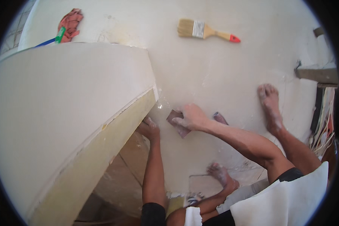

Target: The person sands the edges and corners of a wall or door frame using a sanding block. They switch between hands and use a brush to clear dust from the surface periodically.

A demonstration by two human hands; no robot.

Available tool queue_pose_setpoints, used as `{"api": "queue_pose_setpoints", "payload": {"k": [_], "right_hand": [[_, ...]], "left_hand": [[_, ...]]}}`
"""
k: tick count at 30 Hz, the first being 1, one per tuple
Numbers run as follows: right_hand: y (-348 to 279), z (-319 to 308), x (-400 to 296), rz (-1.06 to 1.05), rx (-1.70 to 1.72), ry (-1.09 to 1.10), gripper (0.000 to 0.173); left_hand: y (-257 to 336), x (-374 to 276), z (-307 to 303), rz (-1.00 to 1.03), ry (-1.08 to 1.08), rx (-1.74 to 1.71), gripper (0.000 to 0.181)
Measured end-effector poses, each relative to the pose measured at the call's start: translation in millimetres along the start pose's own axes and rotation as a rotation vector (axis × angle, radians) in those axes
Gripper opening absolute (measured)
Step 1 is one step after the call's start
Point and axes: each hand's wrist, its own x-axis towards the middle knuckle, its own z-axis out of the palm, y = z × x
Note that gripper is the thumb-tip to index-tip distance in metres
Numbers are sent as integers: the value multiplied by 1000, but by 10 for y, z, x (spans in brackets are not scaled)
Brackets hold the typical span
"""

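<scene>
My right hand (192,116) holds a folded brown sheet of sandpaper (183,131) flat on the pale, dusty surface (192,158). The thumb lies across the sheet, and white dust coats the fingers. To the left, my left hand (150,128) is beside the lower edge of a white panel (82,84) with a yellowish edge face (101,149). That edge hides part of its fingers, so whether they grip anything does not show. A rolled piece of sandpaper (221,118) lies just beyond my right wrist.
A flat paintbrush (199,29) with a red-tipped handle lies farther off. Reddish cloth (70,25) with a green and blue piece is at upper left. My bare feet (271,110) rest on the surface. Loose cables (326,121) and a grey beam (316,73) are at right.
</scene>
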Motion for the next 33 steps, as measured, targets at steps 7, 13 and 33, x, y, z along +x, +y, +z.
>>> {"api": "queue_pose_setpoints", "payload": {"k": [7,13,33], "right_hand": [[-104,-131,172,-181,-254,-20,27],[-144,-307,-4,-272,-347,-372,30],[330,-2602,477,41,-868,227,35]], "left_hand": [[15,-318,86,-98,68,-267,52],[1168,-903,-74,-709,7,-1414,56],[623,-1363,-144,-673,-120,-682,29]]}}
